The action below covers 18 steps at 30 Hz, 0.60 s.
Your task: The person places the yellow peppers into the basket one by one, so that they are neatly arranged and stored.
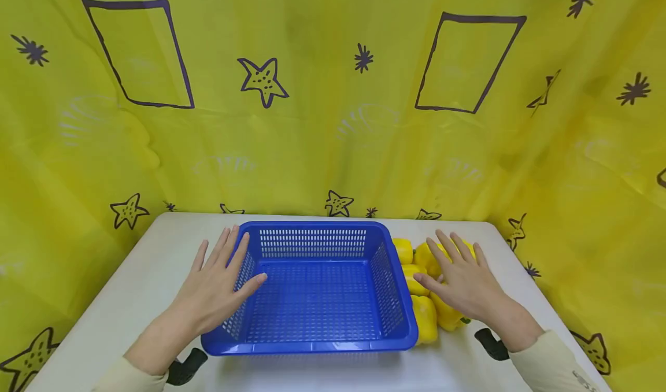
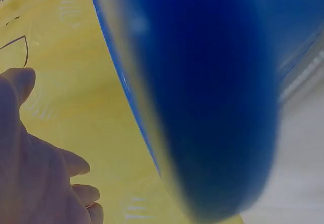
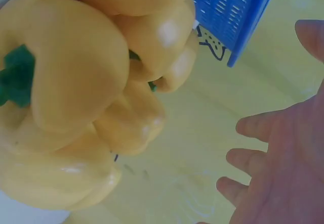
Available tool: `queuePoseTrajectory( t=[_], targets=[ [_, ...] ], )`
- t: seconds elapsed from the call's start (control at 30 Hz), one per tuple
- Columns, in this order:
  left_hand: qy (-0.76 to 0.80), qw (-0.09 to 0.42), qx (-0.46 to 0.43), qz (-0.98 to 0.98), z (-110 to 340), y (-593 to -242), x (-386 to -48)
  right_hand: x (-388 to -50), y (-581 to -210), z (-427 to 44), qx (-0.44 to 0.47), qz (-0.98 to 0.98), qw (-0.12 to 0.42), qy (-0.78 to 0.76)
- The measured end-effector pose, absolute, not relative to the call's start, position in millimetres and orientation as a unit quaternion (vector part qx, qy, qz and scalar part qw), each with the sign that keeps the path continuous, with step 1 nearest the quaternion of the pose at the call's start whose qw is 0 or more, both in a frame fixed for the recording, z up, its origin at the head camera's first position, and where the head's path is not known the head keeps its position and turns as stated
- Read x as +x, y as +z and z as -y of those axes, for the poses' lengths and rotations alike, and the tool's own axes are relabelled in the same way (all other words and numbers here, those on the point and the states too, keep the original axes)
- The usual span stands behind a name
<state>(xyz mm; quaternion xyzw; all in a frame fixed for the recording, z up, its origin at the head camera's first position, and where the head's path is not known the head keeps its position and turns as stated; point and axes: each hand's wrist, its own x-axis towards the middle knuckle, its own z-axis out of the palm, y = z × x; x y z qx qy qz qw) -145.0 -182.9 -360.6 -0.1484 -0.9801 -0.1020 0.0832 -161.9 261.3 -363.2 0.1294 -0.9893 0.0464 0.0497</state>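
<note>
A blue plastic basket [image 1: 317, 346] with slotted walls stands in the middle of the table, nothing inside it. Over its left rim my left hand [image 1: 215, 288] is spread, fingers straight, holding nothing; the left wrist view shows the basket's side [image 2: 212, 107] close and blurred beside that hand [image 2: 40, 163]. My right hand [image 1: 465, 282] hovers with spread fingers above several yellow bell peppers [image 1: 425, 320], which lie grouped against the basket's right side. In the right wrist view the peppers [image 3: 81, 77], some with green stems, sit apart from the palm [image 3: 288, 163].
The white table [image 1: 125, 288] has its back edge near a yellow curtain [image 1: 312, 149] printed with stars and squares, which also hangs at both sides. Dark straps [image 1: 491, 344] show at both wrists.
</note>
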Motion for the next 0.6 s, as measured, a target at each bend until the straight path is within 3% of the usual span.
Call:
queuePoseTrajectory(
  t=[0.6],
  targets=[
    [-0.13,0.061,-0.118,0.983,194,-389,-134,-163,-372,-287,0.124,0.985,0.053,0.108]
  ],
)
